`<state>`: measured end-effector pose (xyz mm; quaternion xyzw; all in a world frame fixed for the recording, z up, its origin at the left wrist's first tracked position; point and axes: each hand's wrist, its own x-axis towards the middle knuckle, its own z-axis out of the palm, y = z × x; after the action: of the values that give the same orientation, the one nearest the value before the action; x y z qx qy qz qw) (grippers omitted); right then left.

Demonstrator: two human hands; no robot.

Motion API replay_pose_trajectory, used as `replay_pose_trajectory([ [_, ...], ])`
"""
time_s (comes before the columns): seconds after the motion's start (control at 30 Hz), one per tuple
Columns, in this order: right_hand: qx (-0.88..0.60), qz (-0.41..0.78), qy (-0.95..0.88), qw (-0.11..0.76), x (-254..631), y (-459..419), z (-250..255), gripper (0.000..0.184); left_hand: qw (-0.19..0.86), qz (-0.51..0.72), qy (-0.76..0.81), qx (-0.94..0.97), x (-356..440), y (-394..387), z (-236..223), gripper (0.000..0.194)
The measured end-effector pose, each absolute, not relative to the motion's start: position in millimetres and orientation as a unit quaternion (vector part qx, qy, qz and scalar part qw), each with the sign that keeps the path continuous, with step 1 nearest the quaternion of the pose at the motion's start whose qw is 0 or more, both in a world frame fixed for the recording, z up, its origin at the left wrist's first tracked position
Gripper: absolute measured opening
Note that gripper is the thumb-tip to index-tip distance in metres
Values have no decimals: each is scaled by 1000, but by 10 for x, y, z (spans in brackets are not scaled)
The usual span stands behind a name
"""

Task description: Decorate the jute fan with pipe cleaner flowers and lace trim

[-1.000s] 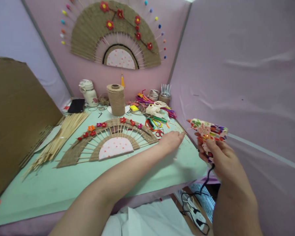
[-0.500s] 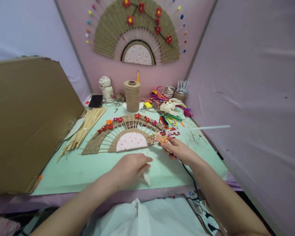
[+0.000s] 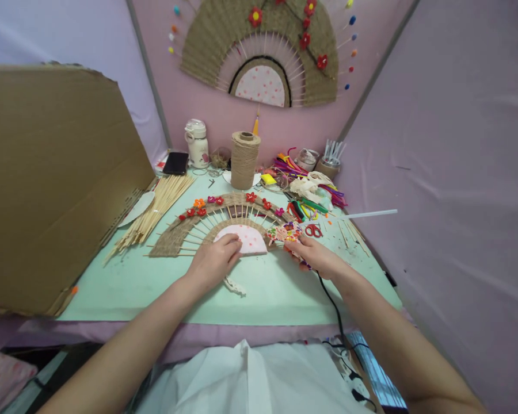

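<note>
My right hand [image 3: 313, 256] is wrapped round the handle of a flower-patterned hot glue gun [image 3: 284, 232]. Its nose points left at the right end of a twine-and-stick fan [image 3: 166, 244], and a translucent glue stick [image 3: 373, 214] juts out behind it. With fingers closed, my left hand [image 3: 213, 261] rests on the fan's white, pink-dotted half-circle [image 3: 252, 240]. From under that hand a strip of cream lace [image 3: 234, 286] trails onto the table; the fingers hide its other end. Small red, orange and pink flowers [image 3: 201, 203] line the fan's upper arc.
Behind the fan stands a twine spool [image 3: 244, 161]. Bamboo sticks [image 3: 155, 210] and a cardboard sheet [image 3: 60, 184] are on the left. Red-handled scissors [image 3: 313, 230] and pipe cleaners [image 3: 287, 167] lie right. The gun's black cable [image 3: 334, 305] drops over the front edge.
My left hand has moved forward and left with the lace, from in front of the fan onto its half-circle. My right hand still holds the glue gun. The view has shifted slightly.
</note>
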<state>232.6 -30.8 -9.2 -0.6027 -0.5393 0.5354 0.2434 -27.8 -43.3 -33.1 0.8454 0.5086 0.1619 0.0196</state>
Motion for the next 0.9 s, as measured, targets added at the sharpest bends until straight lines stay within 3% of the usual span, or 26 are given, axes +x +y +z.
replay_pose_trajectory([
  [0.9,-600,492,-603,184,2334,-303,-72,42,22,166,513,842,-271,-428,-435,28],
])
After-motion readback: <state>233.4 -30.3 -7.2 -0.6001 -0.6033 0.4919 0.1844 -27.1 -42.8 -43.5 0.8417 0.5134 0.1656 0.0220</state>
